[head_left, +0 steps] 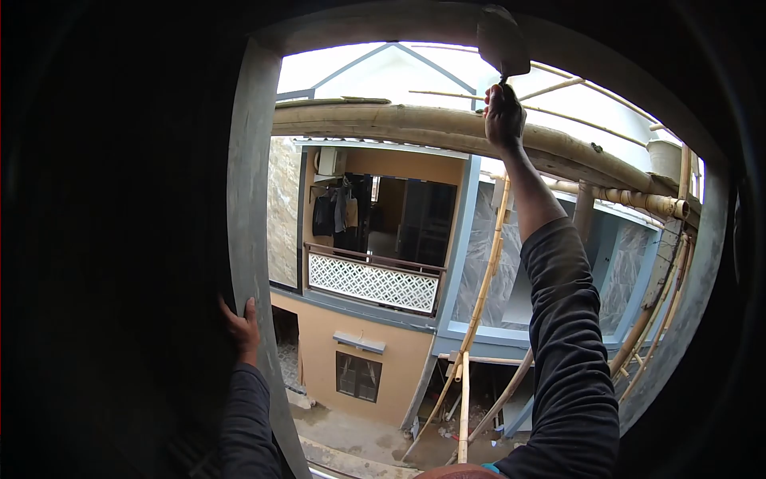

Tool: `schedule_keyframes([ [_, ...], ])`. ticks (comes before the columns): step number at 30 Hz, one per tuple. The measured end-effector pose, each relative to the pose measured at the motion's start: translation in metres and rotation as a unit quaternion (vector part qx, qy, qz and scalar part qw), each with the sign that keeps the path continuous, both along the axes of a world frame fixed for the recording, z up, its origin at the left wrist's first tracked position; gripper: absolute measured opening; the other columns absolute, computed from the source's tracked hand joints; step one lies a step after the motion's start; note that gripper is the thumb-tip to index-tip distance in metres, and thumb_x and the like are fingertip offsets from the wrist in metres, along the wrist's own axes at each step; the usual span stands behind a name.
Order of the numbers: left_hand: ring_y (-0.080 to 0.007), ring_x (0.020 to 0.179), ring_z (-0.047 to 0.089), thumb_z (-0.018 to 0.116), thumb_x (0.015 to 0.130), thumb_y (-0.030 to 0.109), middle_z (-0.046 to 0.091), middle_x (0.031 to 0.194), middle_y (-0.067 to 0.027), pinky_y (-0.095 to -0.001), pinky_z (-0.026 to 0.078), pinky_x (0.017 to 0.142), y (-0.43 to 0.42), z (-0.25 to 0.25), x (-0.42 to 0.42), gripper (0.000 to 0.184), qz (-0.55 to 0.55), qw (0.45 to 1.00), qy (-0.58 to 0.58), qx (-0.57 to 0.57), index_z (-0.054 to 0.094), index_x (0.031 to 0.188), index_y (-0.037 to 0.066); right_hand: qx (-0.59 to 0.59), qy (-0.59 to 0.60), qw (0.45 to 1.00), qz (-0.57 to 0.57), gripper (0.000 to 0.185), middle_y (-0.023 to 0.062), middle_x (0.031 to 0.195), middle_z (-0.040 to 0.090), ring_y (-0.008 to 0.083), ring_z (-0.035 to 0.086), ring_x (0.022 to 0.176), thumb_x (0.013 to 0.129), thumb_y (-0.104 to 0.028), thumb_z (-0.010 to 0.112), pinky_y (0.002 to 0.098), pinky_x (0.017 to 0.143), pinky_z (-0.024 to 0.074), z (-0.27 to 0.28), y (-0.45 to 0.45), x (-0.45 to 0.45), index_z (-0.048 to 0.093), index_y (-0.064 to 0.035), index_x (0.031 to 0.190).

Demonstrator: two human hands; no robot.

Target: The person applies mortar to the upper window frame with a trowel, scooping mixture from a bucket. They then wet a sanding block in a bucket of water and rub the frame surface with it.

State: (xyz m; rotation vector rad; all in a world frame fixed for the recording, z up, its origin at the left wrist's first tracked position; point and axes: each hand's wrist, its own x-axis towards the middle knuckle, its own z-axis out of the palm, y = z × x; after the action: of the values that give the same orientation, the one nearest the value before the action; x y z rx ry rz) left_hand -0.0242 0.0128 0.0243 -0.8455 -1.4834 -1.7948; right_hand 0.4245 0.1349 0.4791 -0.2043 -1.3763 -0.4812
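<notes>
High at the upper right, my right hand (504,120) is closed round the handle of a trowel (503,44). The trowel's broad blade points upward and overlaps the top edge of the opening; whether it touches the surface cannot be made out. My left hand (242,329) rests against the left side of the grey window frame (254,176), its thumb and fingers apart on the edge, holding nothing. Both arms have dark sleeves.
Bamboo scaffolding crosses outside, with a thick horizontal pole (383,120) and upright poles (483,303). A bucket (665,158) stands at the right. Across the way is a house with a white balcony railing (371,281). The ground lies well below.
</notes>
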Motion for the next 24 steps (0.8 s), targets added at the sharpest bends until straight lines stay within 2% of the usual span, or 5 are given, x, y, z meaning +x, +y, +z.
schedule_keyframes([
  [4, -0.0435, 0.128, 0.040, 0.070, 0.082, 0.032, 0.040, 0.137, -0.0299, -0.0442, 0.031, 0.108, 0.001, 0.000, -0.003, 0.079, 0.025, 1.000, 0.018, 0.003, 0.030, 0.140, -0.004, -0.131, -0.065, 0.975, 0.169, 0.034, 0.0030, 0.071, 0.058, 0.0091, 0.055, 0.061, 0.099, -0.030, 0.041, 0.0258, 0.058, 0.0486, -0.013, 0.000, -0.015, 0.057, -0.0043, 0.086],
  [13, -0.0449, 0.126, 0.041, 0.071, 0.081, 0.035, 0.042, 0.135, -0.0307, -0.0447, 0.032, 0.107, -0.002, 0.000, 0.000, 0.081, 0.032, 0.999, 0.010, 0.003, 0.031, 0.140, -0.004, -0.166, -0.101, 0.937, 0.289, 0.035, 0.0046, 0.074, 0.058, 0.0118, 0.055, 0.066, 0.099, -0.029, 0.039, 0.0285, 0.063, 0.0483, 0.014, 0.012, -0.085, 0.058, -0.0028, 0.085],
  [19, -0.0455, 0.126, 0.040, 0.071, 0.080, 0.037, 0.042, 0.135, -0.0317, -0.0454, 0.032, 0.106, 0.003, -0.005, -0.006, 0.082, 0.048, 0.999, 0.023, 0.006, 0.032, 0.140, -0.003, -0.178, -0.121, 0.947, 0.240, 0.035, 0.0069, 0.070, 0.058, 0.0136, 0.055, 0.067, 0.095, -0.031, 0.040, 0.0315, 0.064, 0.0465, 0.027, 0.019, -0.109, 0.058, -0.0020, 0.087],
  [22, -0.0457, 0.127, 0.040, 0.071, 0.080, 0.037, 0.041, 0.135, -0.0317, -0.0459, 0.032, 0.107, 0.000, -0.001, -0.006, 0.082, 0.059, 0.998, 0.036, 0.004, 0.032, 0.140, -0.003, -0.097, -0.125, 0.987, 0.001, 0.034, 0.0184, 0.083, 0.064, 0.0350, 0.062, 0.083, 0.096, -0.031, 0.042, 0.0445, 0.075, 0.0456, 0.016, 0.016, -0.103, 0.059, -0.0012, 0.095],
  [24, -0.0457, 0.127, 0.040, 0.071, 0.081, 0.037, 0.041, 0.136, -0.0313, -0.0461, 0.032, 0.106, -0.002, 0.001, -0.003, 0.081, 0.073, 0.997, 0.037, -0.007, 0.032, 0.140, -0.003, 0.022, -0.076, 0.993, -0.083, 0.027, 0.0187, 0.087, 0.063, 0.0388, 0.060, 0.084, 0.095, -0.028, 0.047, 0.0475, 0.074, 0.0456, 0.017, 0.012, -0.088, 0.058, -0.0039, 0.092],
])
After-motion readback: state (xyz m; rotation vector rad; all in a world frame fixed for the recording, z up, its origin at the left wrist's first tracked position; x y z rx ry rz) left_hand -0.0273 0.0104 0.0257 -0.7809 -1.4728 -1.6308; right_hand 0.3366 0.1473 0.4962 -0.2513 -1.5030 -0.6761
